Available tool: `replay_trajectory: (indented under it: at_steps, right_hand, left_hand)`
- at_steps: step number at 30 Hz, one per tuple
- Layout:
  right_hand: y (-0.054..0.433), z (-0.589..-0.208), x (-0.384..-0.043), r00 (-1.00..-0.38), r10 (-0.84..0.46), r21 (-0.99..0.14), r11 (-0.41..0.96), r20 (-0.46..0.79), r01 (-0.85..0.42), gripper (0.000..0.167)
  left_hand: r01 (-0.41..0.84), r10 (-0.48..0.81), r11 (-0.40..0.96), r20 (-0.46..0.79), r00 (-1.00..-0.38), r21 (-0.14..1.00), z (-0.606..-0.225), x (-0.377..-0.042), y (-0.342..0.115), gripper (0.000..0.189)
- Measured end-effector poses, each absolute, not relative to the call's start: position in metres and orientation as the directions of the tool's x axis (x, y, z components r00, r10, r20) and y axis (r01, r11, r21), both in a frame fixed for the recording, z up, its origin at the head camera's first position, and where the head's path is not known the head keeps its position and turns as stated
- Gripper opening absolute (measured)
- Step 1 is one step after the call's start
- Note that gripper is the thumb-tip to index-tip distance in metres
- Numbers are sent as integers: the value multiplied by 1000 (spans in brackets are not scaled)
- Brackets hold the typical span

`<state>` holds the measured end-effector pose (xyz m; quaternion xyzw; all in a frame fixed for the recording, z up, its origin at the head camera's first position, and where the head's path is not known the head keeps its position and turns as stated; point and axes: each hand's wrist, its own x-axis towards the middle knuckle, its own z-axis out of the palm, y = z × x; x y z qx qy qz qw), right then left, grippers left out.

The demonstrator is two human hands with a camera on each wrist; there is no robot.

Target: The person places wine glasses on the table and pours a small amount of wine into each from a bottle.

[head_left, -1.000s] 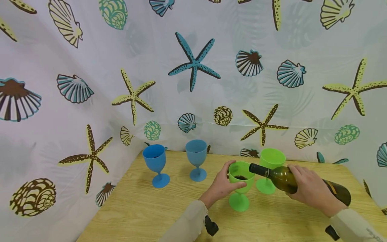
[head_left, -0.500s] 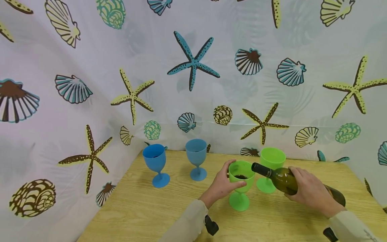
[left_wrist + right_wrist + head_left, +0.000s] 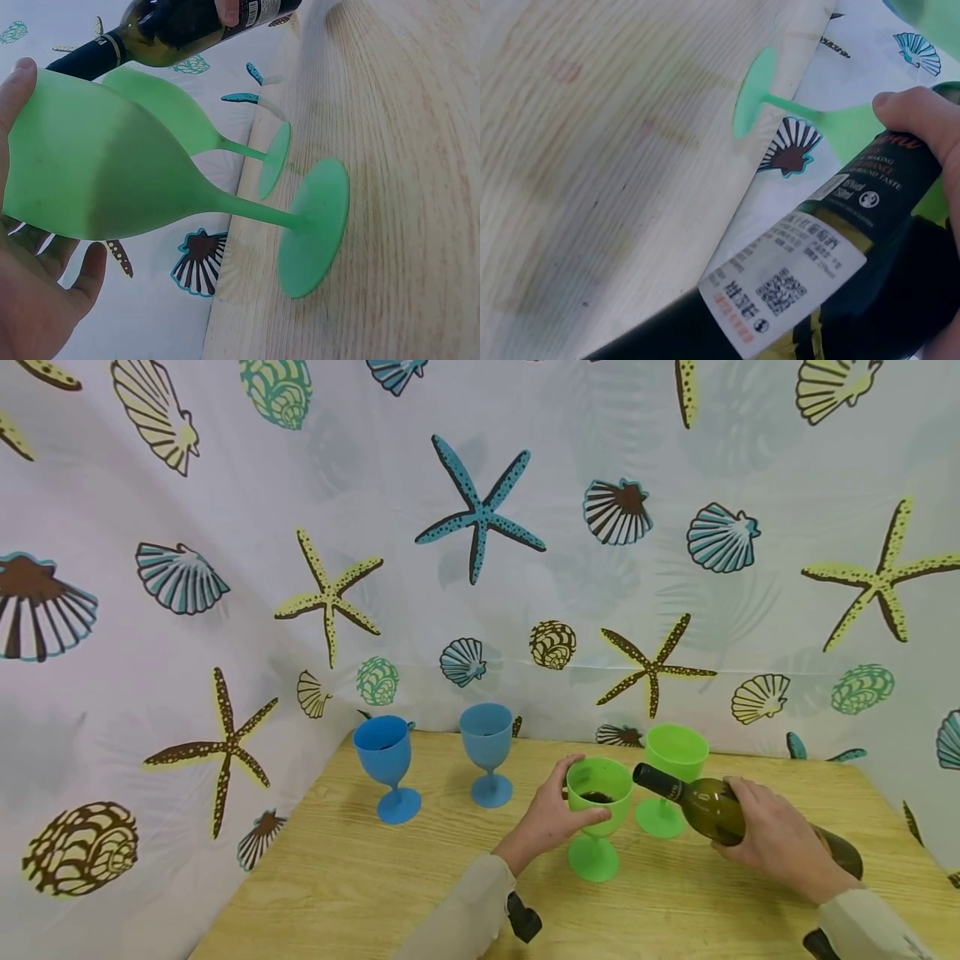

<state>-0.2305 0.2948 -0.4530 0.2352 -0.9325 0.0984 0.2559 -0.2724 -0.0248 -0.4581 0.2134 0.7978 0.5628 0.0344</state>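
Observation:
My left hand (image 3: 550,817) holds the bowl of a light green goblet (image 3: 617,810) between thumb and fingers. The goblet stands upright on its round foot (image 3: 315,229), and dark liquid (image 3: 597,797) shows inside. With its fingers wrapped around the body, my right hand (image 3: 776,839) grips a dark green wine bottle (image 3: 711,811). The bottle slants, its uncapped neck (image 3: 660,782) higher than its base and pointing left, just right of the held goblet's rim. Behind the bottle stands a second green goblet (image 3: 677,750). A white printed label (image 3: 784,285) shows on the bottle.
Two blue goblets, a darker one (image 3: 384,753) and a lighter one (image 3: 487,739), stand at the back left, with dark contents visible inside. The wooden table (image 3: 360,885) ends at a white curtain (image 3: 525,602) printed with shells and starfish.
My right hand has drawn the bottle slightly right, so its mouth has shifted away from the held goblet's rim. My left hand and all the goblets stay in place.

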Motion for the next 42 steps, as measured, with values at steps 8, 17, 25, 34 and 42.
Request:
replay_trajectory:
  at_steps: [8, 17, 25, 34, 42]
  right_hand:
    - [298, -451, -226, -804, -247, -201, 890, 540, -409, 89]
    - [290, -448, -223, -799, -69, -394, 843, 597, -366, 87]
    - [279, -447, -224, -772, 99, -559, 748, 628, -358, 83]
    - [264, -447, -222, -810, 289, -748, 613, 510, -252, 82]
    - [260, -452, -223, -840, 340, -814, 550, 422, -186, 84]
  left_hand:
    - [312, 383, 270, 196, -903, 911, -458, -273, -26, 83]
    - [303, 386, 262, 189, -903, 916, -456, -272, -26, 83]
    - [313, 377, 279, 196, -905, 908, -454, -272, -26, 83]
    - [305, 381, 270, 190, -905, 913, -455, -271, -26, 84]
    - [306, 380, 271, 191, -905, 913, -456, -271, -25, 84]
